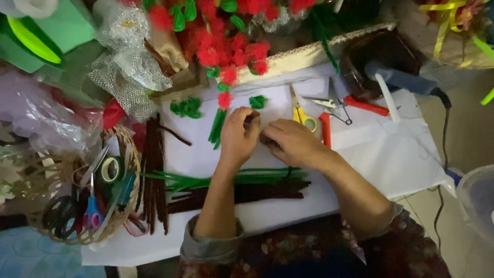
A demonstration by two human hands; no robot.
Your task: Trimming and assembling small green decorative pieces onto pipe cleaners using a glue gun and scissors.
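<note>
— What's the biggest thing on my feed?

— The worktop, spread with white paper. At its far edge stands a bunch of red pompom flowers; a wicker basket sits at the left, holding a roll of tape and blue-handled scissors.

— And nearer me?

— Green pipe cleaners and brown pipe cleaners lie in bundles, just under the forearms. Yellow-handled scissors rest beyond the right hand.

— The hands?

— They meet mid-worktop. I see the left hand with its fingers narrowed — pinched on a small dark piece, likely a bit of pipe cleaner. The right hand is curled, knuckles up, touching the left; I cannot tell what its fingers hold.
</note>
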